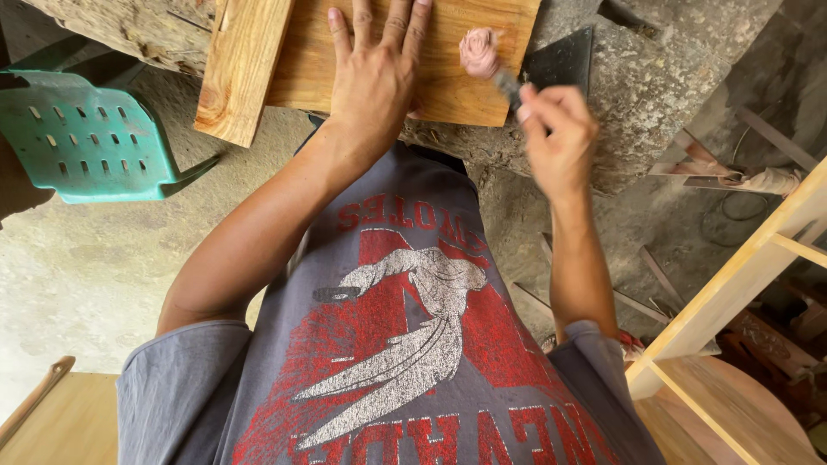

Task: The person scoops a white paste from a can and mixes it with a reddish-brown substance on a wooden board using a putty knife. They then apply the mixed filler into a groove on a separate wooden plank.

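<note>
- The right hand [558, 129] is closed around the dark handle of a brush [488, 60]; fingers curl over the handle so only a short stretch of it shows above the knuckles.
- The brush's long axis runs diagonally — from the grip up and toward the left hand, ending in a pinkish, clumped head [479, 47].
- That head rests on the wooden board [448, 77], just beyond the fist and near the board's edge on the grip's side.
- The left hand [375, 73] lies flat on the same board, palm down with fingers spread and pointing away from the body; it holds nothing, only presses the wood.
- Past the left hand, further from the grip, a narrower plank [241, 69] lies on the board at a slant.
- On the far side of the grip from the board, a dark flat sheet [564, 60] lies on the rough stone block [655, 86] — just beside the brush handle.
- A green plastic chair [86, 138] stands well apart, beyond the plank.
</note>
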